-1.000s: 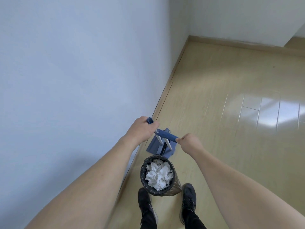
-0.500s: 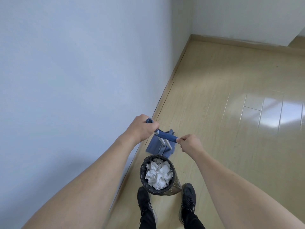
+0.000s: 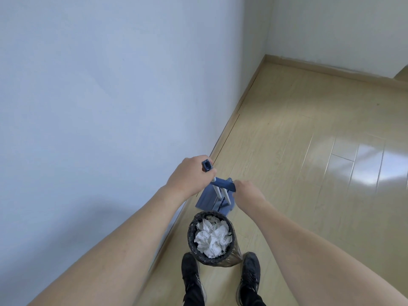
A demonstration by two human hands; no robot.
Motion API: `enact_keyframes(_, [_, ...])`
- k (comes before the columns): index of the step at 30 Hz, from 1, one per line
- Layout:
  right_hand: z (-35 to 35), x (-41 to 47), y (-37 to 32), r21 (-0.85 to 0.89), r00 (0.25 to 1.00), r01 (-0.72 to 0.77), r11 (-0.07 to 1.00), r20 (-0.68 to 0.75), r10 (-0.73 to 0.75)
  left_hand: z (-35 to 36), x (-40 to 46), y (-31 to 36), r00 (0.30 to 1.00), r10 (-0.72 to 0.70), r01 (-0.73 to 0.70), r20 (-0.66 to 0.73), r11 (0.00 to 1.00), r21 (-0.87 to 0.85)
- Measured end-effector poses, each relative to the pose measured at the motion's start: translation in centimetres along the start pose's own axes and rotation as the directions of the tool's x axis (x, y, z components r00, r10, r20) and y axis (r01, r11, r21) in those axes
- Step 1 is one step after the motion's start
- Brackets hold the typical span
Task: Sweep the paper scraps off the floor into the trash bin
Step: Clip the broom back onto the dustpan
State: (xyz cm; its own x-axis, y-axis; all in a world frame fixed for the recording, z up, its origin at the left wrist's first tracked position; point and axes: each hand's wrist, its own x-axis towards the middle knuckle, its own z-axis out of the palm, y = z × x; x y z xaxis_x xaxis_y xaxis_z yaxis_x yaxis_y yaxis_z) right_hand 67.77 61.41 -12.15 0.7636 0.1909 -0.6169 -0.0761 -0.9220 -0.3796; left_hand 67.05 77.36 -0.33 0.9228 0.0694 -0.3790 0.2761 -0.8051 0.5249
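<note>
Left hand: the left hand (image 3: pixel 189 175) is wrapped around the blue grip at the top end of a broom handle (image 3: pixel 207 166), whose open, hollow tip pokes out above the knuckles.
Right hand: the right hand (image 3: pixel 247 193) is curled around the end of a second blue handle grip (image 3: pixel 224 184) that runs across between the two hands.
Hands together: the hands sit near each other but apart, each clamped on its own grip, both forearms reaching forward from the bottom of the view.
Broom and dustpan: two white shafts (image 3: pixel 218 192) drop from the grips to a blue dustpan (image 3: pixel 207 200), which stands on the floor just beneath and ahead of the hands; the broom head itself cannot be made out.
Trash bin: a round trash bin (image 3: pixel 212 259) lined with a black bag stands on the floor directly below the hands, on the person's side of the dustpan and just beside it.
Paper scraps: crumpled white paper scraps (image 3: pixel 213 238) fill the bin close to its rim.
Feet: two black shoes (image 3: pixel 192 274) stand either side of the bin's base, below the hands.
Setting: a pale wall (image 3: pixel 99 96) runs along the left-hand side, meeting a light wooden floor (image 3: pixel 298 151) that stretches ahead and to the right of the hands.
</note>
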Motion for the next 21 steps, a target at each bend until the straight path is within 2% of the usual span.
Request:
enact_keyframes(4, [0.3, 1.3, -1.3, 0.071, 0.997, -0.017, 0.997, 0.082, 0.011, -0.9, 0.4, -0.3, 0.999, 0.039, -0.04, 0.027, 0.998, 0.04])
enact_keyframes(8, [0.6, 2.5, -2.2, 0.276, 1.0, -0.013, 0.961, 0.023, 0.007, -2.4, 1.3, -1.2, 1.0, 0.011, -0.012, -0.028, 1.0, -0.015])
enact_keyframes(17, [1.5, 3.9, -4.6, 0.27, 0.999, 0.043, 0.962, -0.035, -0.035, -4.1, 2.4, -3.3, 0.999, -0.002, 0.002, -0.036, 1.0, -0.01])
enact_keyframes(21, [1.2, 4.2, -4.9, 0.237, 1.0, 0.018, 0.971, -0.009, -0.016, -4.2, 2.7, -3.5, 0.999, -0.022, 0.021, -0.03, 0.999, -0.042])
